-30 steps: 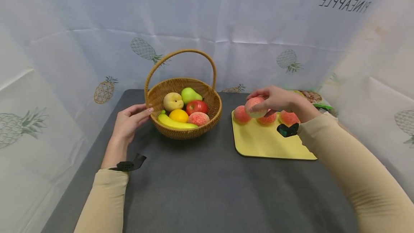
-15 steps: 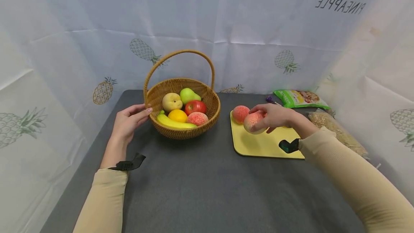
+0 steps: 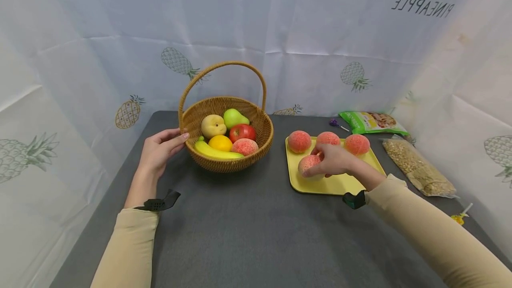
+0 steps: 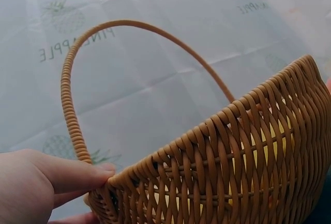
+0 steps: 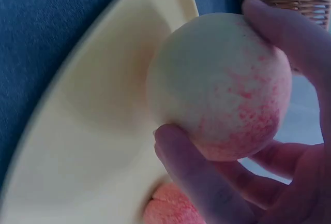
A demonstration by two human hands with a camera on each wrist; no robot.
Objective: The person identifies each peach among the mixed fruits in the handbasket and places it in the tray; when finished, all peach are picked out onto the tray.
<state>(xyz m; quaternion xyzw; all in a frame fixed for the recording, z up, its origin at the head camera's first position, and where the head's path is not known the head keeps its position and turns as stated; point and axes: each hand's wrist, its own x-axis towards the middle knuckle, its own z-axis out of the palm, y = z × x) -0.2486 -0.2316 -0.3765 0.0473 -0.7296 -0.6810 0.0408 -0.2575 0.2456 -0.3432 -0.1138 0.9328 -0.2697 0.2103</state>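
My left hand [image 3: 157,151] pinches the rim of the wicker basket [image 4: 222,167] at its left side, by the foot of the handle. Inside lie a banana [image 3: 216,151], an orange [image 3: 220,143], a red apple [image 3: 242,132], a green pear [image 3: 235,118], a yellow peach [image 3: 214,126] and a pink peach [image 3: 245,146]. A pale-and-pink peach [image 5: 222,87] is held between thumb and fingers of my right hand [image 3: 332,160], low over the front left of the yellow tray [image 3: 340,184]. Along the tray's back edge sit three more peaches [image 3: 299,141], a finger's width or more apart.
Behind the tray lies a green snack packet [image 3: 374,122] beside a purple lollipop [image 3: 338,123]. A clear bag of oats [image 3: 418,166] rests to its right, with a yellow lollipop [image 3: 458,218] nearer the table's right edge. A pineapple-print curtain [image 3: 312,34] hangs around the dark table [image 3: 248,226].
My right hand has brought the peach from the tray's back toward its front left, lower down. The back peaches and the packets show again. My left hand stays at the basket rim.
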